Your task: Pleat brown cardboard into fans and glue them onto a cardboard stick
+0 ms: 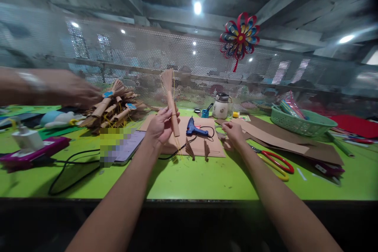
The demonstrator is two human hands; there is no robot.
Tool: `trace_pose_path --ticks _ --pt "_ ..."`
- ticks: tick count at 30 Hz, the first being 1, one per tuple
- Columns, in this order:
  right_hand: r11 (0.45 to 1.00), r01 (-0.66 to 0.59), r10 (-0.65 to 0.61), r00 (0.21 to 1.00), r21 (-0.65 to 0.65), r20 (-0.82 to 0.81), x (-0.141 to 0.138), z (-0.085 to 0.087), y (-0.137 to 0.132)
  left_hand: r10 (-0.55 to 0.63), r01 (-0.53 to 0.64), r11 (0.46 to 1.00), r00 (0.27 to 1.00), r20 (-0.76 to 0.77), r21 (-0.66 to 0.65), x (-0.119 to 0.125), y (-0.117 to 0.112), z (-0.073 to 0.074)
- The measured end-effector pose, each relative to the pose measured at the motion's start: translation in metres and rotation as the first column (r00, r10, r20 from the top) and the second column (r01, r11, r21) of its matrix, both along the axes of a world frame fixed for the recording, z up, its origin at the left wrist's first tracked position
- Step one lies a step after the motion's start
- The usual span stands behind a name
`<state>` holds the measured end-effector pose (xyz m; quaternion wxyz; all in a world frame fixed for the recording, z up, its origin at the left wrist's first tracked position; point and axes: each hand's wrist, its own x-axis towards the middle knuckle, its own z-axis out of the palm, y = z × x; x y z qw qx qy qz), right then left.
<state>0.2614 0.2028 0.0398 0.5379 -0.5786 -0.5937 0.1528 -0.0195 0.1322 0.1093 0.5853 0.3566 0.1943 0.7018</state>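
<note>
My left hand [162, 126] is wrapped round a rolled brown paper tube [170, 102], held upright with a slight tilt. Its top fans out in pleats, and yellow string hangs along it. My right hand [233, 132] is closed in a pinch over the right edge of a brown cardboard sheet [212, 150], beside a thin pale ring [220, 129]. What its fingers hold, if anything, I cannot make out. Between my hands a blue glue gun [195, 129] lies on the cardboard. Two small pleated paper fans [189, 149] stand in front of it.
Another person's hand [79, 90] reaches over a pile of similar paper pieces [115, 106] at left. A power strip [32, 151], cables and a phone [130, 147] lie nearer. Scissors [276, 161], brown paper strips [274, 136] and a green basket [304, 120] are at right. A jar [221, 106] stands behind.
</note>
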Motion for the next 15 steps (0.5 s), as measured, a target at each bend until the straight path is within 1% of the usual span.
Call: trace_pose_path --ticks 4,8,13,15 --pt "0.998 -0.063 0.063 0.998 -0.002 0.004 -0.011 -0.006 -0.003 -0.041 0.039 0.998 0.998 -0.038 -0.054 0.004 0.001 -0.003" --pt "0.994 -0.106 0.106 0.994 -0.001 0.001 -0.019 -0.01 -0.005 -0.058 0.05 0.99 0.996 -0.062 -0.135 0.01 0.002 -0.008" --pt "0.991 -0.133 0.133 0.991 -0.002 -0.007 -0.02 -0.01 -0.005 -0.211 0.173 0.955 0.967 -0.144 -0.241 0.025 0.0 -0.021" --pt "0.991 -0.135 0.135 0.991 -0.003 -0.009 -0.02 -0.009 -0.005 -0.245 0.202 0.945 0.958 -0.15 -0.256 0.031 -0.002 -0.026"
